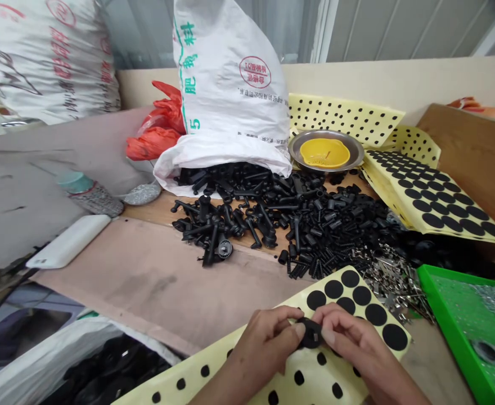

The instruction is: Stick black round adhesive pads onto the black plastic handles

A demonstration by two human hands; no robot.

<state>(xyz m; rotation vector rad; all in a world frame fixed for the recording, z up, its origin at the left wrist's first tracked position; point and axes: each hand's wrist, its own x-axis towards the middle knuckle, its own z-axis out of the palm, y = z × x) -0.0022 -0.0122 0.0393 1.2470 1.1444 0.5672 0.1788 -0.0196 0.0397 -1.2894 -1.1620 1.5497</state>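
Note:
Between my two hands is a round black plastic part [310,334] with a small shiny spot near its middle. My left hand [268,344] pinches its left edge between thumb and fingers. On the opposite edge, the thumb and fingers of my right hand [351,337] are closed in the same way. Beneath both hands lies a yellow backing sheet [247,374]. Large black round pads [374,315] cover its upper right end, while small black dots show over the rest. My fingers hide parts of the disc's rim.
Black plastic pieces [332,216] spill from a white woven sack [234,84]. Small metal parts [393,281] lie beside a green tray [462,332]. Behind are a steel bowl [357,147] and another padded yellow sheet [437,194]. A white phone-like object [70,242] lies left; an open bag [15,368] sits below.

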